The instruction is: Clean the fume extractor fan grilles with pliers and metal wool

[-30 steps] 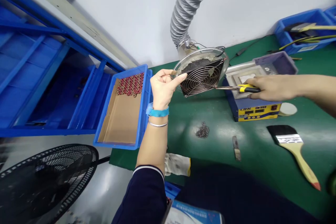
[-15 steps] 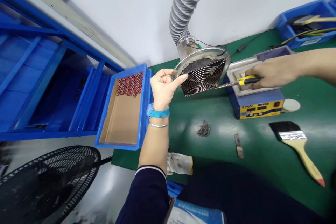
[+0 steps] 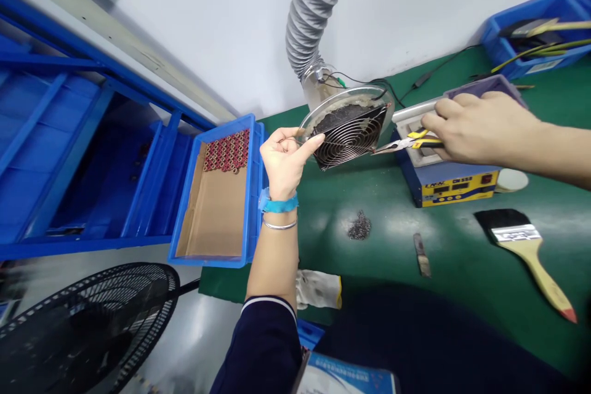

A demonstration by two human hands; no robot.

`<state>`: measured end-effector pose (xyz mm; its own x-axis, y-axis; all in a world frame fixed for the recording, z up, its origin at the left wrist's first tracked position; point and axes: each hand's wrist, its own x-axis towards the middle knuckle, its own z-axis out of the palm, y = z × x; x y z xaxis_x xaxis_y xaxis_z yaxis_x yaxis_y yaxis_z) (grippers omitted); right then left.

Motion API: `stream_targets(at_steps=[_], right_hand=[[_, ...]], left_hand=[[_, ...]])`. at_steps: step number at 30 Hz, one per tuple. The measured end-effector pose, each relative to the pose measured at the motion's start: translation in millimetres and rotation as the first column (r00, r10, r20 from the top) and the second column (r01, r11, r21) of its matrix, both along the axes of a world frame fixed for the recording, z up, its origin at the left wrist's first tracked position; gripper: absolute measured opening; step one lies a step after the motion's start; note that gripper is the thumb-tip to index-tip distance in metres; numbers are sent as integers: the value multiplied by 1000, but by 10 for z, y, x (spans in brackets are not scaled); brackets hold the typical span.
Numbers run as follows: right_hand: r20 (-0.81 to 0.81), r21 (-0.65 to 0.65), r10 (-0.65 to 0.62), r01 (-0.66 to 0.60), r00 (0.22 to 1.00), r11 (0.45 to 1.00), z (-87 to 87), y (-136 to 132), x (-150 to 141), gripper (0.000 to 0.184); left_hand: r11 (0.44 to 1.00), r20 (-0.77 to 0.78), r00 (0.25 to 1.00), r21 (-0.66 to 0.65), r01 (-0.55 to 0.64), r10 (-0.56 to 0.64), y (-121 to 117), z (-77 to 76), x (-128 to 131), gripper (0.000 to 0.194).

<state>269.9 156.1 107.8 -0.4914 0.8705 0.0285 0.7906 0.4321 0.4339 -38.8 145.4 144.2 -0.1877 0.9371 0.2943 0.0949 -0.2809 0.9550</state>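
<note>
Head view: gripping yellow-and-black long-nose pliers (image 3: 408,142) in the right hand (image 3: 475,128), with tips at the lower right corner of the wire-guarded fan (image 3: 349,143); curling the left hand (image 3: 285,159) by the fan's left edge, but cannot tell whether around anything.

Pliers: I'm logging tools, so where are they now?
In the head view, right of centre: the right hand holds the pliers, their tips by the grille's lower right corner.
</note>
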Motion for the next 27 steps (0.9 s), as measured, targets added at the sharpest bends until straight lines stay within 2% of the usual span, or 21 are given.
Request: stream_targets(at_steps=[3,8,11,14,17,19,24,26,27], right_hand=[[-37,106,16,-12,999,994,-144,24,63,36],[-160,121,-38,57,986,991,-334,327,192,44],[-252,109,-44,74,967,991,-330,551,234,48],[-344,92,27,5,938,996,-216,642,265,46],[-392,130,124,-79,912,988,-123,530,354,42],[-409,120,184,-147,894,982,-126,380,442,37],[-408,-39,282,-325,869,945,-126,35,487,41],[-322,-69,280,-317,904,946,-32,-20,398,45],[-262,-71,235,-261,936,963,26,-25,351,42]], left_hand=[[1000,29,999,11,-27,27,17,-11,9,38],[999,63,997,6,-54,53,40,4,66,34],[998,105,993,0,-55,55,45,49,111,34],[998,155,986,-35,-56,61,57,98,128,37],[996,169,984,-73,-44,56,76,127,114,40],[997,154,987,-75,-32,43,87,132,101,40],[998,112,994,-60,2,4,77,122,95,39],[998,98,995,-61,14,-7,62,115,100,39],[998,93,996,-61,17,-11,55,111,101,39]])
